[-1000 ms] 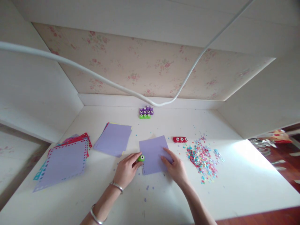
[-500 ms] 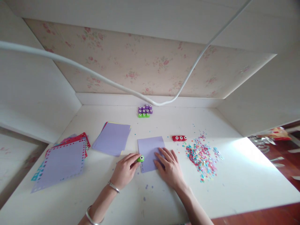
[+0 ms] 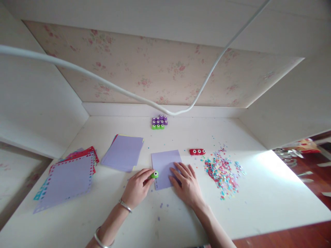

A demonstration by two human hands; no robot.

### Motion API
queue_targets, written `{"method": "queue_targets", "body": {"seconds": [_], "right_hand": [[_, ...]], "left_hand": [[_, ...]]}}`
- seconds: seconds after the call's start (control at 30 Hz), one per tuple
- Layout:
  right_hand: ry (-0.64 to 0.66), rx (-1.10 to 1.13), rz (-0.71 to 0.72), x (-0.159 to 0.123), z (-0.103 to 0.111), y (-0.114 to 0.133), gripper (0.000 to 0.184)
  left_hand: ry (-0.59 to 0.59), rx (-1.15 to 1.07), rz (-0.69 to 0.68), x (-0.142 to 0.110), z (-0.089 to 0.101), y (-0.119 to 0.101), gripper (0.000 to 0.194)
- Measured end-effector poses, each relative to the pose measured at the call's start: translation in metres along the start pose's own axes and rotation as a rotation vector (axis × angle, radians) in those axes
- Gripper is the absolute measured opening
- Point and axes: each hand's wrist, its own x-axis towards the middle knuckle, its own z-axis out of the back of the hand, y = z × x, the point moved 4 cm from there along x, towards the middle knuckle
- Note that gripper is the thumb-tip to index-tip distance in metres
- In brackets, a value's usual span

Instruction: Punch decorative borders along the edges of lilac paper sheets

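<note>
A lilac paper square (image 3: 163, 161) lies on the white desk (image 3: 258, 193) in front of me. My left hand (image 3: 137, 188) pinches a small green paper punch (image 3: 154, 174) at the sheet's left edge, fingers closed round it. Spread flat on the sheet's lower right part is my right hand (image 3: 187, 184), fingers stretched out and pressing the paper down. A few punched lilac bits (image 3: 162, 206) lie on the desk below the sheet.
A stack of plain lilac sheets (image 3: 123, 153) and a pile of punched-border sheets (image 3: 67, 177) lie to the left. Red punches (image 3: 197, 151) and a heap of coloured confetti (image 3: 222, 170) sit to the right. Purple and green punches (image 3: 159, 122) stand at the back wall. A white cable (image 3: 129, 94) hangs overhead.
My right hand slid left and down on the lilac sheet and flattened out. The sheet shifted slightly left; the left hand keeps the green punch at its edge.
</note>
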Motion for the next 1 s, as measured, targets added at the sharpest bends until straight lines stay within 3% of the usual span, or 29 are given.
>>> {"method": "queue_targets", "body": {"seconds": [0.2,0.4,1.0], "right_hand": [[-0.009,0.003,0.011,0.0,0.0,0.0,0.032],[-0.008,0.004,0.005,0.0,0.002,0.002,0.032],[0.023,0.016,-0.015,0.002,0.002,0.0,0.033]], "left_hand": [[0.058,-0.092,0.082,0.005,0.005,-0.005,0.037],[0.017,-0.079,0.225,0.021,0.01,-0.011,0.035],[0.168,0.094,0.329,0.042,-0.008,-0.017,0.016]]}}
